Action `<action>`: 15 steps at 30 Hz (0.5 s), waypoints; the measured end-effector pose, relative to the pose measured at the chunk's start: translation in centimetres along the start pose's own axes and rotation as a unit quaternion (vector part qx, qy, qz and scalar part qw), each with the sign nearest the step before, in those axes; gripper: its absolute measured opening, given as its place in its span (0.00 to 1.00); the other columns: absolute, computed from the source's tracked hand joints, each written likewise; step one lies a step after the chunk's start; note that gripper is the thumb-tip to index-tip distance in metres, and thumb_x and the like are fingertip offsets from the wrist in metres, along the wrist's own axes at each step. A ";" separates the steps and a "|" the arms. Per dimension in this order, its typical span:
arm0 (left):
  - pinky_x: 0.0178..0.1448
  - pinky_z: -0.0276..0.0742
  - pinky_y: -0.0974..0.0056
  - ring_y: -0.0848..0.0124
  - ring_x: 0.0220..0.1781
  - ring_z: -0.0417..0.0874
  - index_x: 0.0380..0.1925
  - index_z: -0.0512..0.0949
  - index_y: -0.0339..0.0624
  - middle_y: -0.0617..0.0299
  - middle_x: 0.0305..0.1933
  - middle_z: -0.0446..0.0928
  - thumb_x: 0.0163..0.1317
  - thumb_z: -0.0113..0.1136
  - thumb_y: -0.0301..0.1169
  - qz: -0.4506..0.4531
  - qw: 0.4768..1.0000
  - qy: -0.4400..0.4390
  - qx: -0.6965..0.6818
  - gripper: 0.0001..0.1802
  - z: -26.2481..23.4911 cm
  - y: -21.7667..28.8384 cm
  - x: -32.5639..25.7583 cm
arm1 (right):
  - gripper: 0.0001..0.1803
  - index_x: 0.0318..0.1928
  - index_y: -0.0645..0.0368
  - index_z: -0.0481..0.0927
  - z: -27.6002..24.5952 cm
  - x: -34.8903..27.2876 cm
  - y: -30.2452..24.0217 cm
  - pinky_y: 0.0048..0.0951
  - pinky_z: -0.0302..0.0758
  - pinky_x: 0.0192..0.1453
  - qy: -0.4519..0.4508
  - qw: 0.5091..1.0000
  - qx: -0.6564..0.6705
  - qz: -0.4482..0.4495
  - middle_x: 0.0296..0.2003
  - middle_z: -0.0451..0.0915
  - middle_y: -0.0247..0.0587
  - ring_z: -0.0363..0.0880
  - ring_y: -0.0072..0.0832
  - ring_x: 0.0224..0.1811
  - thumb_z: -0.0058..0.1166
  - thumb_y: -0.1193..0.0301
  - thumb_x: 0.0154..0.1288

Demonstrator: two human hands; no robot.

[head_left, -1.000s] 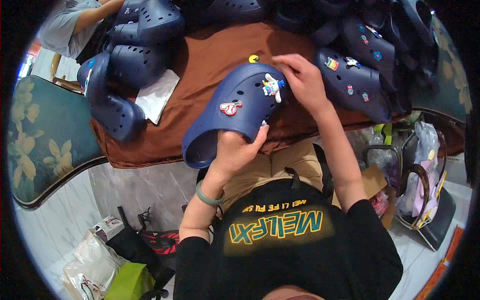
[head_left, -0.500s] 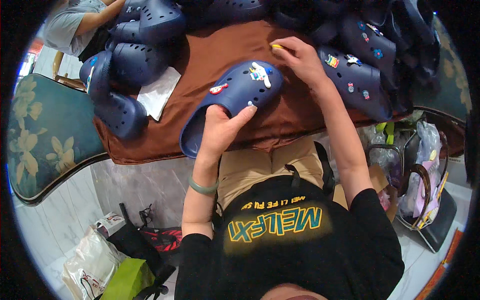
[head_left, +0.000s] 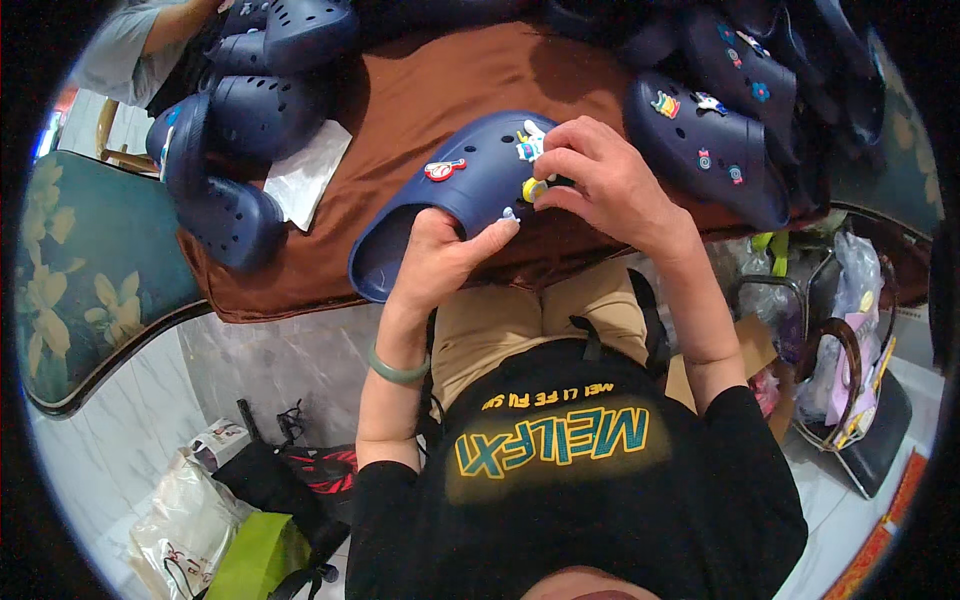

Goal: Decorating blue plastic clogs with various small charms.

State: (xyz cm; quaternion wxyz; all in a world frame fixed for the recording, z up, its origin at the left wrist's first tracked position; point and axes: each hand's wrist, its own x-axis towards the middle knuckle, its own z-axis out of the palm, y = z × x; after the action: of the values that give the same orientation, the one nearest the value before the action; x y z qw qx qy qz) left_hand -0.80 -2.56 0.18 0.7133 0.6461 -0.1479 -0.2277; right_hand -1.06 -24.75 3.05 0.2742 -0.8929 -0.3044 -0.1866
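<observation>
Navy clog (head_left: 455,195) now, upper ctr of frame, toe angled up-right on the brown-draped worktop (head_left: 430,85)! L hand (head_left: 440,255) has it clamped at the opening, fingers tucked inside and out of sight, thumb along the outside w/ a small pale charm (head_left: 511,214) right at its tip. R hand (head_left: 605,190) is over the toe, fingertips pinching a yellow charm (head_left: 533,190) against the upper, just below a white character charm (head_left: 528,143). Bat-and-ball charm (head_left: 445,170) sits further left, nr the opening. Upper right, a decorated clog (head_left: 700,150); upper left, white paper (head_left: 308,175) beside more navy clogs (head_left: 230,220).
</observation>
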 end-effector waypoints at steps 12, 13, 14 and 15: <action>0.55 0.73 0.68 0.76 0.47 0.76 0.49 0.77 0.32 0.63 0.46 0.79 0.60 0.62 0.24 -0.004 0.997 -0.010 -0.072 0.16 -0.3 0.4 0.4 | 0.18 0.41 0.59 0.82 3.6 -3.0 -1.3 0.33 0.76 0.38 0.149 0.985 -0.085 0.026 0.36 0.79 0.39 0.77 0.36 0.35 0.68 0.80 0.46; 0.55 0.73 0.68 0.76 0.47 0.76 0.49 0.77 0.32 0.63 0.46 0.79 0.60 0.62 0.24 -0.005 0.997 -0.003 -0.075 0.16 -0.4 0.3 0.5 | 0.18 0.41 0.59 0.82 3.9 -3.4 -1.3 0.33 0.76 0.38 0.145 0.986 -0.081 0.022 0.36 0.79 0.39 0.77 0.36 0.35 0.68 0.80 0.46; 0.55 0.73 0.68 0.75 0.47 0.78 0.48 0.78 0.32 0.63 0.46 0.80 0.58 0.64 0.24 -0.005 0.998 -0.002 -0.068 0.17 -0.5 0.2 0.7 | 0.17 0.41 0.59 0.82 4.1 -3.9 -1.1 0.33 0.76 0.38 0.160 0.984 -0.057 0.053 0.35 0.79 0.39 0.77 0.36 0.34 0.68 0.80 0.47; 0.55 0.73 0.68 0.75 0.47 0.79 0.48 0.78 0.32 0.63 0.46 0.80 0.57 0.65 0.25 -0.005 0.998 -0.002 -0.060 0.18 -0.6 0.1 0.8 | 0.17 0.41 0.59 0.83 4.2 -4.2 -1.2 0.32 0.76 0.37 0.175 0.980 -0.033 0.084 0.35 0.79 0.40 0.77 0.36 0.34 0.67 0.80 0.48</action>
State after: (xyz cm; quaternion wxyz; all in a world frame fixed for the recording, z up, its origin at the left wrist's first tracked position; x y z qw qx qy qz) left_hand 0.18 -2.47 0.18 0.7493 0.6023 -0.1319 -0.2415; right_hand -4.27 -23.29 -1.92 0.3080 -0.8774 -0.1692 -0.3266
